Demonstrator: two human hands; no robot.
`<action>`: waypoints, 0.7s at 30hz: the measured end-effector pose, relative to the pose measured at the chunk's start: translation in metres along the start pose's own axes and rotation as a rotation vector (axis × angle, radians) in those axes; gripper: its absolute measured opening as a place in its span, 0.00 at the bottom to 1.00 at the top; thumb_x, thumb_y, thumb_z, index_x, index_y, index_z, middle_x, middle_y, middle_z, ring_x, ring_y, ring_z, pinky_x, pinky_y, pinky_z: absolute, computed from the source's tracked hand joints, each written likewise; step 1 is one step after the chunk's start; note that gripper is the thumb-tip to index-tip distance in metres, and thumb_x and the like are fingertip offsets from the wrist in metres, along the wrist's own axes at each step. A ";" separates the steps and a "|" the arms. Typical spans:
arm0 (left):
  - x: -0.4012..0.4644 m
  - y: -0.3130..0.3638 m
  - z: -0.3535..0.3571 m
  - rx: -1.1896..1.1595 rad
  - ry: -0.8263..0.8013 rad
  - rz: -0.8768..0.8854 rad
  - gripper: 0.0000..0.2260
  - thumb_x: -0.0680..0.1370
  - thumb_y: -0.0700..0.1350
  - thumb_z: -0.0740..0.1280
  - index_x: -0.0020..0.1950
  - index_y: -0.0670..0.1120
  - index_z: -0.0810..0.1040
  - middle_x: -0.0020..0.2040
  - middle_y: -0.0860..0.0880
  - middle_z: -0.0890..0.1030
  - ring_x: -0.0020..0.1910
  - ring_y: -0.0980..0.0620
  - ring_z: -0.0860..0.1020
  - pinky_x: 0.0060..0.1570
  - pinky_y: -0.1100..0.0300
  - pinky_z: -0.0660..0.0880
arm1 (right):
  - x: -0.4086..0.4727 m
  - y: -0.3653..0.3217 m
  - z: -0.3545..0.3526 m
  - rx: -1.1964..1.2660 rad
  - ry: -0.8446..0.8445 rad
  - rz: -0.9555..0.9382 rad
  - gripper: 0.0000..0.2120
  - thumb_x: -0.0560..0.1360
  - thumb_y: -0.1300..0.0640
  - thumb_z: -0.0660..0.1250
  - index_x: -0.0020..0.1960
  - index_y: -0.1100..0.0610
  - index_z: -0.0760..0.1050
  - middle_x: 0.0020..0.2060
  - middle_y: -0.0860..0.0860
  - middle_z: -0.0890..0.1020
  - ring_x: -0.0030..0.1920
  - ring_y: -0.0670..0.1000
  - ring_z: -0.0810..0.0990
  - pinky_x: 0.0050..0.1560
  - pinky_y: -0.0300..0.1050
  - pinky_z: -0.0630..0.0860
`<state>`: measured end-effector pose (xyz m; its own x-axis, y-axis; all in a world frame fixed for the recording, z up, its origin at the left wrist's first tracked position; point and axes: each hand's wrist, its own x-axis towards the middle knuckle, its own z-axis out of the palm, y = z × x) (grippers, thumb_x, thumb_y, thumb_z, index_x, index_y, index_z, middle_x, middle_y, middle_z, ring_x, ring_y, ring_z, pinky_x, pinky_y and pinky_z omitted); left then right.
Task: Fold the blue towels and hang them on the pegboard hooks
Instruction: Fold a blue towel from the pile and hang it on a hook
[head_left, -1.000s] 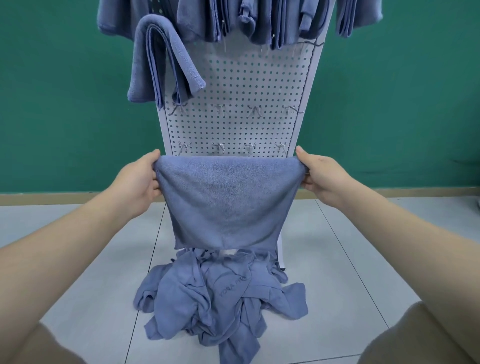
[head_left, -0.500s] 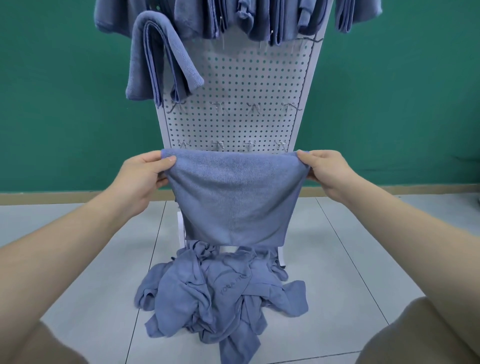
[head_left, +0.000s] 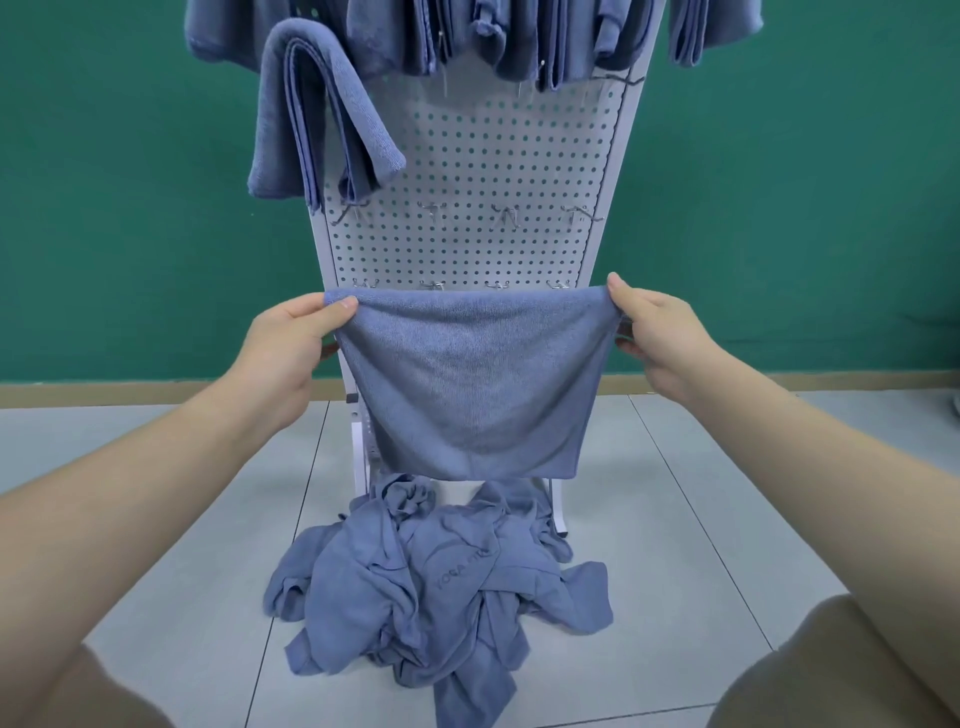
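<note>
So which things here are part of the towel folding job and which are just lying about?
Part of the job: held towel, left hand, right hand, towel pile, pegboard, hooks, hung towels.
Just there: green wall, floor.

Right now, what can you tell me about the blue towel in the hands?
The held towel is soft, fuzzy blue cloth, seemingly folded over along its top edge. It hangs flat and stretched wide in front of the white pegboard. The left hand pinches its top left corner, the right hand its top right. Its bottom edge hangs free.
</note>
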<state>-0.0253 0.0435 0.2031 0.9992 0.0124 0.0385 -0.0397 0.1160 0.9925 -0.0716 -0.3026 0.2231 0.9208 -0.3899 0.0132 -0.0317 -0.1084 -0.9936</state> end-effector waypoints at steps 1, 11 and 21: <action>0.000 0.000 0.000 -0.002 0.005 0.006 0.05 0.81 0.42 0.71 0.53 0.47 0.86 0.53 0.52 0.87 0.51 0.56 0.83 0.58 0.60 0.76 | 0.001 0.000 0.000 0.026 -0.010 0.011 0.21 0.73 0.37 0.73 0.49 0.55 0.79 0.45 0.54 0.79 0.47 0.52 0.74 0.60 0.48 0.74; -0.003 0.004 0.000 0.067 0.022 0.136 0.04 0.81 0.42 0.71 0.50 0.47 0.87 0.50 0.48 0.87 0.48 0.52 0.83 0.53 0.58 0.80 | -0.004 -0.004 -0.006 0.053 -0.068 -0.017 0.08 0.82 0.59 0.68 0.57 0.62 0.83 0.54 0.56 0.87 0.50 0.51 0.83 0.55 0.44 0.79; -0.007 0.011 0.006 0.087 0.120 0.206 0.06 0.82 0.44 0.70 0.46 0.48 0.84 0.44 0.47 0.81 0.41 0.53 0.76 0.44 0.61 0.78 | -0.009 -0.012 -0.002 0.157 -0.054 -0.065 0.11 0.84 0.57 0.65 0.56 0.63 0.82 0.47 0.51 0.86 0.42 0.44 0.84 0.41 0.37 0.79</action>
<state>-0.0323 0.0387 0.2150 0.9617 0.1455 0.2325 -0.2368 0.0128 0.9715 -0.0799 -0.2994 0.2350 0.9384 -0.3370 0.0764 0.0862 0.0143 -0.9962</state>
